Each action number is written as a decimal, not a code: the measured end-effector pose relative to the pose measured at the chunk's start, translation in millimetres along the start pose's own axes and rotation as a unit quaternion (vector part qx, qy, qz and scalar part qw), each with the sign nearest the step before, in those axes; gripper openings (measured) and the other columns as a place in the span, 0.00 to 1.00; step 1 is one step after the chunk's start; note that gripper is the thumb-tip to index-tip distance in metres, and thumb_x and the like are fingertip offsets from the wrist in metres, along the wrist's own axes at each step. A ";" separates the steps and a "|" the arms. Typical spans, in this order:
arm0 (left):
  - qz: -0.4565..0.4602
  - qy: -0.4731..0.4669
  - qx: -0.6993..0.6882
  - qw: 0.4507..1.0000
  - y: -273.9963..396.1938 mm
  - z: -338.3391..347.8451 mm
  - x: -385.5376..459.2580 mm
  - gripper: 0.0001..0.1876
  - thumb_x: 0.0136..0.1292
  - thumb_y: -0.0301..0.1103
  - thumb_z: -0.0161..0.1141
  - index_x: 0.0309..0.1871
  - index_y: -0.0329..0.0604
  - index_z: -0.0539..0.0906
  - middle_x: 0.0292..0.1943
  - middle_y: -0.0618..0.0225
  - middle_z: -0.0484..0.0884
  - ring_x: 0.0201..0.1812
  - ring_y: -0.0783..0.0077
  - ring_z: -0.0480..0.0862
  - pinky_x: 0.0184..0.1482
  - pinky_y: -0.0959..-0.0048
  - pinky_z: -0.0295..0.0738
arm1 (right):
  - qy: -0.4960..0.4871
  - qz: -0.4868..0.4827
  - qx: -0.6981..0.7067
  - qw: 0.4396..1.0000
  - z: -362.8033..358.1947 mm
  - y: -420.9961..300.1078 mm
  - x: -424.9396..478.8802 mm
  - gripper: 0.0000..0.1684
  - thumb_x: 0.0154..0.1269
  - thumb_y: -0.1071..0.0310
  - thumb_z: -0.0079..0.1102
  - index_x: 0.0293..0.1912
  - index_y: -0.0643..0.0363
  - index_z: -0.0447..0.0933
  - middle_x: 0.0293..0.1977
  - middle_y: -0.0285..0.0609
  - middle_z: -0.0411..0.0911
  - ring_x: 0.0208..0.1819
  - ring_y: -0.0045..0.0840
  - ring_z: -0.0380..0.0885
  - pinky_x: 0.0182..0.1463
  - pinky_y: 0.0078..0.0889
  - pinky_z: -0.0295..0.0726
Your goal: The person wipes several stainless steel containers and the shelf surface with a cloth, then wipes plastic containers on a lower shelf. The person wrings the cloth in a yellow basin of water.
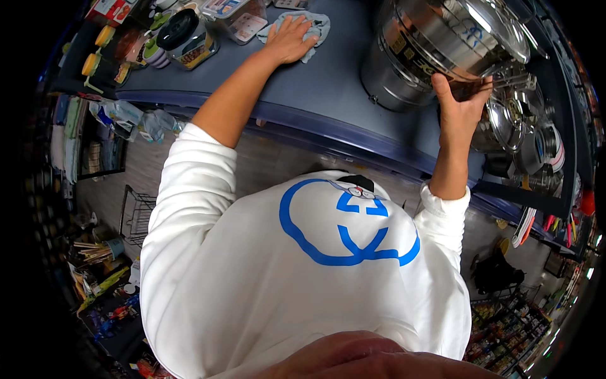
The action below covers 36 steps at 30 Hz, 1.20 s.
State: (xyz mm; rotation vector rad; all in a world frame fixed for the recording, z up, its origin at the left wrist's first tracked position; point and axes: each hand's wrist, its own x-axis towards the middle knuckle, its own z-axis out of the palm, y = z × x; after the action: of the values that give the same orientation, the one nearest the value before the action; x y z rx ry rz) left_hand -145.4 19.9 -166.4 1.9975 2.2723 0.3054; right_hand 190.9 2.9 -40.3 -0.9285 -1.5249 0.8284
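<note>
My left hand [291,41] lies flat with spread fingers on a crumpled light blue-green cloth [323,27], pressing it against the grey shelf [326,85]. At the right, my right hand [461,94] holds the near lower side of a large shiny stainless steel pot [440,40]. Its thumb is up against the pot; the other fingers are partly hidden. The pot is tilted, has a shiny lid and a dark printed band, and overlaps another steel vessel [395,78] standing on the shelf.
Left of the cloth stand a clear plastic container [236,19], a dark-lidded jar [187,40] and yellow-capped bottles [94,64]. More steel pots [504,121] crowd the right side. The shelf's blue front edge [303,121] runs before my body. A wire basket [137,213] is lower left.
</note>
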 end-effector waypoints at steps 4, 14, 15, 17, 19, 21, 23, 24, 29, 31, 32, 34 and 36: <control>0.170 -0.090 -0.069 0.979 7.2 -19.8 -55.3 0.28 0.72 0.52 0.46 0.72 0.56 0.63 0.76 0.68 0.54 0.78 0.59 0.45 0.75 0.50 0.39 | 0.005 -0.005 0.005 1.000 -3.4 17.8 3.4 0.63 0.44 0.57 0.82 0.68 0.70 0.49 0.61 0.54 0.63 0.64 0.35 0.66 0.67 0.35 0.66; 0.109 -0.046 -0.049 0.992 -15.3 -25.4 -102.8 0.25 0.70 0.48 0.51 0.69 0.60 0.68 0.75 0.68 0.56 0.77 0.56 0.47 0.74 0.45 0.39 | -0.006 -0.030 0.012 0.999 0.9 4.7 0.1 0.40 0.48 0.59 0.80 0.53 0.63 0.65 0.42 0.36 0.74 0.42 0.20 0.73 0.51 0.22 0.71; 0.132 -0.051 -0.060 0.988 6.7 -22.1 -99.1 0.25 0.70 0.48 0.51 0.69 0.59 0.69 0.75 0.67 0.57 0.77 0.56 0.48 0.74 0.44 0.38 | 0.003 -0.033 0.001 0.999 1.8 4.6 0.0 0.40 0.48 0.59 0.80 0.53 0.63 0.65 0.41 0.36 0.74 0.42 0.20 0.73 0.51 0.22 0.71; 0.194 -0.074 -0.054 0.977 64.1 -20.1 -101.7 0.24 0.71 0.44 0.51 0.68 0.57 0.69 0.74 0.64 0.59 0.77 0.54 0.49 0.75 0.49 0.41 | 0.016 -0.041 -0.019 0.999 3.4 3.9 0.0 0.40 0.48 0.60 0.79 0.53 0.63 0.65 0.40 0.35 0.74 0.41 0.20 0.73 0.50 0.22 0.72; 0.205 -0.077 -0.083 0.972 101.8 -14.6 -110.8 0.23 0.70 0.41 0.52 0.68 0.57 0.69 0.73 0.64 0.61 0.77 0.55 0.50 0.75 0.49 0.42 | 0.018 -0.025 -0.011 0.999 4.3 3.4 0.1 0.40 0.48 0.60 0.80 0.54 0.63 0.65 0.41 0.36 0.74 0.41 0.20 0.73 0.51 0.22 0.72; 0.228 -0.081 -0.104 0.965 110.1 -17.2 -121.1 0.22 0.70 0.39 0.52 0.67 0.57 0.70 0.73 0.64 0.62 0.76 0.55 0.51 0.75 0.50 0.43 | 0.015 -0.008 -0.011 1.000 1.7 7.2 2.1 0.42 0.47 0.60 0.80 0.55 0.63 0.64 0.42 0.36 0.74 0.43 0.21 0.73 0.52 0.23 0.72; 0.262 -0.088 -0.117 0.954 104.0 -21.4 -128.2 0.21 0.70 0.38 0.52 0.66 0.56 0.71 0.72 0.65 0.63 0.76 0.56 0.52 0.75 0.51 0.45 | 0.005 0.011 -0.017 1.000 -6.1 20.1 5.3 0.44 0.46 0.59 0.80 0.57 0.62 0.63 0.44 0.37 0.73 0.45 0.22 0.73 0.53 0.24 0.71; 0.268 -0.098 -0.119 0.951 98.9 -24.9 -127.9 0.21 0.70 0.38 0.52 0.66 0.56 0.71 0.72 0.65 0.63 0.76 0.57 0.52 0.75 0.51 0.46 | 0.004 -0.019 -0.022 1.000 -7.4 25.0 5.4 0.46 0.46 0.60 0.81 0.59 0.61 0.62 0.45 0.37 0.73 0.46 0.22 0.72 0.53 0.25 0.71; 0.227 -0.081 -0.077 0.967 39.5 -34.0 -97.5 0.21 0.72 0.40 0.50 0.68 0.57 0.70 0.73 0.66 0.62 0.75 0.59 0.55 0.75 0.53 0.48 | -0.024 -0.018 -0.019 0.999 -4.3 20.1 2.9 0.70 0.39 0.60 0.84 0.72 0.66 0.44 0.64 0.51 0.62 0.65 0.33 0.64 0.67 0.33 0.64; 0.190 -0.049 -0.043 0.980 24.2 -21.0 -69.4 0.22 0.73 0.43 0.47 0.69 0.59 0.68 0.74 0.67 0.60 0.76 0.58 0.54 0.74 0.52 0.48 | -0.016 -0.002 0.002 1.000 -3.5 31.5 4.1 0.71 0.39 0.62 0.84 0.72 0.64 0.42 0.64 0.50 0.62 0.64 0.32 0.64 0.67 0.32 0.64; 0.172 -0.033 -0.026 0.984 17.1 -15.4 -54.7 0.23 0.73 0.45 0.46 0.70 0.60 0.67 0.74 0.67 0.59 0.76 0.58 0.54 0.74 0.51 0.48 | -0.009 0.002 0.007 1.000 -3.3 32.3 3.3 0.71 0.39 0.63 0.84 0.72 0.64 0.42 0.64 0.49 0.62 0.64 0.32 0.64 0.67 0.32 0.63; 0.131 -0.012 -0.013 0.991 28.9 -4.7 -23.2 0.24 0.74 0.48 0.44 0.71 0.62 0.65 0.75 0.68 0.58 0.76 0.57 0.52 0.74 0.47 0.47 | 0.004 0.012 0.035 0.999 0.6 28.4 1.4 0.70 0.39 0.63 0.83 0.72 0.64 0.43 0.64 0.48 0.61 0.65 0.31 0.63 0.68 0.32 0.62; 0.094 -0.008 -0.006 0.995 50.1 2.2 11.0 0.25 0.74 0.49 0.42 0.72 0.63 0.63 0.75 0.70 0.56 0.76 0.56 0.51 0.72 0.42 0.45 | 0.000 0.004 0.037 0.999 1.5 28.1 1.1 0.69 0.39 0.64 0.83 0.72 0.63 0.43 0.64 0.47 0.61 0.64 0.32 0.63 0.68 0.32 0.62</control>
State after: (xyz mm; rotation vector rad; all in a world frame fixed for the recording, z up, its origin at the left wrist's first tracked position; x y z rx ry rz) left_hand -97.8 36.9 -157.1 2.2035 2.0698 0.3158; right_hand 192.7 16.4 -64.9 -0.8811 -1.4815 0.8840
